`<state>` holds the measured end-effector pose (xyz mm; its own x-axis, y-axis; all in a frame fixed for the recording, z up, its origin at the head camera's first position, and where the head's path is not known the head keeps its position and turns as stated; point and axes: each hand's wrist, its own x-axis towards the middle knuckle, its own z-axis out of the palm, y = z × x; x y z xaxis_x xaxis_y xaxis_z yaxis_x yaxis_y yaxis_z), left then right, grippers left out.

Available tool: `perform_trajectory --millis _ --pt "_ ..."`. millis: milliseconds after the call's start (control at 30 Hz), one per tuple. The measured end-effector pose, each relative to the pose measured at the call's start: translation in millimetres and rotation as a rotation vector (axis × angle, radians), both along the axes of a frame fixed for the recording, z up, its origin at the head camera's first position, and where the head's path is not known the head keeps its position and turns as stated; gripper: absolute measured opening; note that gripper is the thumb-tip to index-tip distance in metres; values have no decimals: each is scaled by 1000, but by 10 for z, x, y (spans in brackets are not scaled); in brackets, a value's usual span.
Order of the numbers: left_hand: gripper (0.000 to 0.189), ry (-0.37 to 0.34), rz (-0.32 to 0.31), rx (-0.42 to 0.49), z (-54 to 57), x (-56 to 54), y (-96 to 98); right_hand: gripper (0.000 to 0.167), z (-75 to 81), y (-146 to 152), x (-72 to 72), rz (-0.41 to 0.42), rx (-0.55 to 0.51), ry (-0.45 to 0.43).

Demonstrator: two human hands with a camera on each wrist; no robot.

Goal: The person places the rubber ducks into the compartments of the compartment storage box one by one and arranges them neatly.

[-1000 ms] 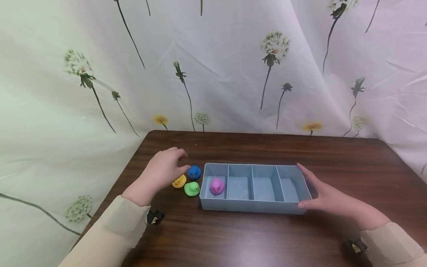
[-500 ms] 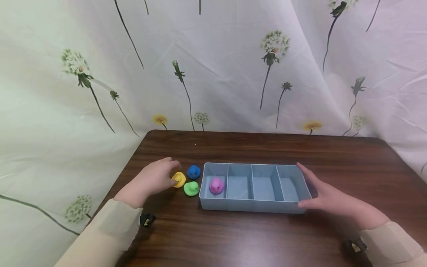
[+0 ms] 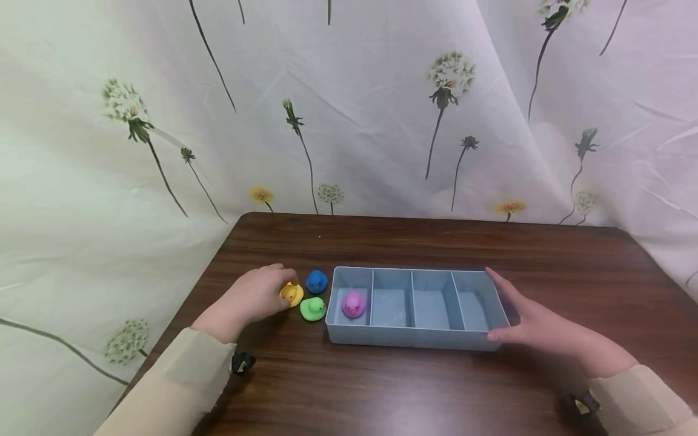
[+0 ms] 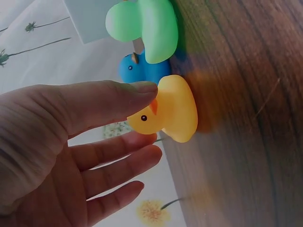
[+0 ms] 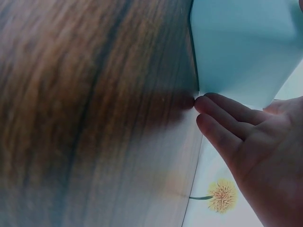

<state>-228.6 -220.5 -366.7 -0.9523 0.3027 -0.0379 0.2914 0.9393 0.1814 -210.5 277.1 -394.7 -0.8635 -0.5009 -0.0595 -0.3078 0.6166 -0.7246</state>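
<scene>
A yellow rubber duck [image 4: 182,111] sits on the table, left of the tray. My left hand [image 3: 252,300] has its thumb and index finger on either side of the duck, pinching it; the other fingers are spread in the left wrist view. Beside it are a blue rubber duck [image 3: 317,282] and a green rubber duck [image 3: 312,309]. A light-blue divided tray [image 3: 411,336] has a pink rubber duck [image 3: 354,304] in its leftmost compartment. My right hand [image 3: 537,321] holds the tray's right end, thumb at the near corner and fingers at the far one.
The brown wooden table [image 3: 403,393] carries everything. Behind it hangs a white cloth [image 3: 371,139] printed with dandelions. The tray's partitions stand upright between its compartments.
My left hand has come down and left from near the blue duck to the yellow duck, and its fingers have closed in around it. My right hand and the tray stay put.
</scene>
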Motion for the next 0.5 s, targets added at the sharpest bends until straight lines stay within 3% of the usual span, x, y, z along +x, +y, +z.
perform_trajectory --millis 500 --pt "28 30 -10 -9 -39 -7 7 107 -2 5 1 -1 5 9"
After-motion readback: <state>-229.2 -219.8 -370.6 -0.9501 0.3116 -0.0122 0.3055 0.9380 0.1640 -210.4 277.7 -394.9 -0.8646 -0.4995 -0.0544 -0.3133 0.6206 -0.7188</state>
